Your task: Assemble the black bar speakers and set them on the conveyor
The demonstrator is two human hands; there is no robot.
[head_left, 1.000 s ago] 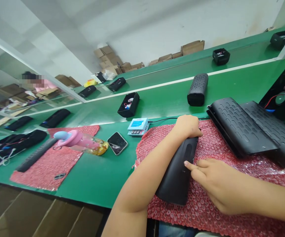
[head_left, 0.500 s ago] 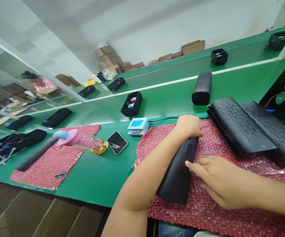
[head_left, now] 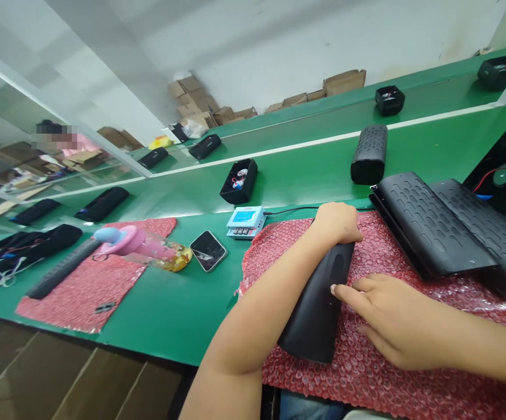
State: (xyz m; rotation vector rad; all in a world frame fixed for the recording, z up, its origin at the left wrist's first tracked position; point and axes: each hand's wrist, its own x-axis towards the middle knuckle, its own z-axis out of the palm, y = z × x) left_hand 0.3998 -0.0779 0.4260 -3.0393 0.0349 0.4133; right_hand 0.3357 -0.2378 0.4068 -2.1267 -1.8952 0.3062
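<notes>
A black speaker casing (head_left: 318,309) lies slanted on red bubble wrap (head_left: 296,373), its smooth side up. My left hand (head_left: 335,223) is wrapped over its far end, and my left forearm crosses above its left side. My right hand (head_left: 388,321) is at the casing's right edge. One extended fingertip presses on the casing there, while the other fingers are curled and partly hidden. Whether anything small sits under that fingertip cannot be seen. To the right, two black textured speaker shells (head_left: 436,227) lie overlapping on the wrap.
Beyond the wrap are a light-blue device (head_left: 246,221) with a cable, a phone (head_left: 209,251) and a pink-topped bottle (head_left: 147,248). A textured speaker (head_left: 369,154) and an open black housing (head_left: 238,181) with wires stand on the green belt. A person (head_left: 66,140) is far left.
The textured speaker and the open housing on the belt have shifted slightly right. Both my hands stay almost in place on the casing.
</notes>
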